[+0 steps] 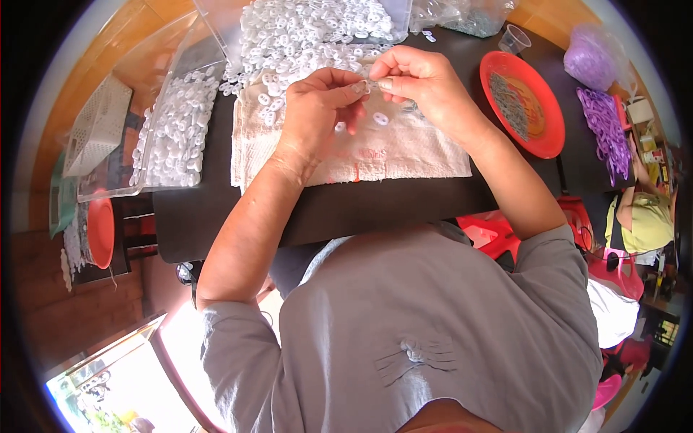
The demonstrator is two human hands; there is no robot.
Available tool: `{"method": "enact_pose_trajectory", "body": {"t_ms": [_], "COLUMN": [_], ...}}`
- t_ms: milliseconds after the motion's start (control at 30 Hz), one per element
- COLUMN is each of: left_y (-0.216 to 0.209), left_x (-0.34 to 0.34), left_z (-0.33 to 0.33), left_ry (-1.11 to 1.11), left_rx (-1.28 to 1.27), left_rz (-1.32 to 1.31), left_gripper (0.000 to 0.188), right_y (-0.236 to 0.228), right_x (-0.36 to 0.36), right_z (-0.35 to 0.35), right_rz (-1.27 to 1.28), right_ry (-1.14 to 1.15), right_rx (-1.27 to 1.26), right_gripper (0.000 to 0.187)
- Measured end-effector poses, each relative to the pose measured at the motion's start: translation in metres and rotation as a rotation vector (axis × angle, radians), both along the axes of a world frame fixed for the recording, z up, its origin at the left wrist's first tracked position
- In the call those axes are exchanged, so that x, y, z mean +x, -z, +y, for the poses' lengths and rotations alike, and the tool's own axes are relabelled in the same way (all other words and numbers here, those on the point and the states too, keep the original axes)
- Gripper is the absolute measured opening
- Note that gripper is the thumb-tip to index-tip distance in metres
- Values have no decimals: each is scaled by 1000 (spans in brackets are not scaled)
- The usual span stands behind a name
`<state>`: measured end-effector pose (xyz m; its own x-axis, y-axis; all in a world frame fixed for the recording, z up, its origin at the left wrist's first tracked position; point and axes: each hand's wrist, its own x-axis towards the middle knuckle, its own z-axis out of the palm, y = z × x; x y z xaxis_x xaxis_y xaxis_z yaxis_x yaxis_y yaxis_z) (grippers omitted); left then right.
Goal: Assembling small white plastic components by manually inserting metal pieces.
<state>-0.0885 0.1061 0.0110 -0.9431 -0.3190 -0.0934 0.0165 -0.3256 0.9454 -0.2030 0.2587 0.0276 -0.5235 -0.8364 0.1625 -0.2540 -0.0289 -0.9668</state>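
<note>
My left hand (pixel 325 105) and my right hand (pixel 422 83) meet above a beige cloth (pixel 426 155). The left thumb and forefinger pinch a small white plastic piece (pixel 372 85), which is mostly covered by the fingers. At the same spot the right thumb and forefinger are pressed together; what they hold is too small to make out. One loose white oval piece (pixel 380 118) with holes lies on the cloth below the hands. Several more lie beside my left hand, and a big heap of white oval pieces (pixel 310 29) spreads out beyond both hands.
A clear plastic bin (pixel 137 193) with white pieces stands at left. On the right are a red plate (pixel 552 108) of small grey metal bits, a clear cup (pixel 513 39), purple strips (pixel 606 133) and a purple bundle in plastic (pixel 592 58). Another person (pixel 646 224) sits far right.
</note>
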Motion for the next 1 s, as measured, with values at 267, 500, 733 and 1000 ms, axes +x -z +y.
{"method": "enact_pose_trajectory", "body": {"t_ms": [267, 500, 733, 1000], "left_y": [2, -2, 1, 4], "left_x": [-1, 1, 1, 2], "left_z": [-2, 4, 14, 20], "left_ry": [-62, -80, -184, -221], "left_rx": [1, -38, -114, 1], "left_rz": [24, 12, -12, 12], "left_gripper": [15, 14, 8, 2], "right_y": [7, 8, 11, 22], "right_x": [7, 12, 22, 27], "right_z": [-9, -11, -16, -19], "right_rz": [186, 270, 534, 430], "right_ry": [86, 121, 165, 175], "right_rx": [0, -29, -188, -286], "right_gripper": [12, 15, 15, 22]}}
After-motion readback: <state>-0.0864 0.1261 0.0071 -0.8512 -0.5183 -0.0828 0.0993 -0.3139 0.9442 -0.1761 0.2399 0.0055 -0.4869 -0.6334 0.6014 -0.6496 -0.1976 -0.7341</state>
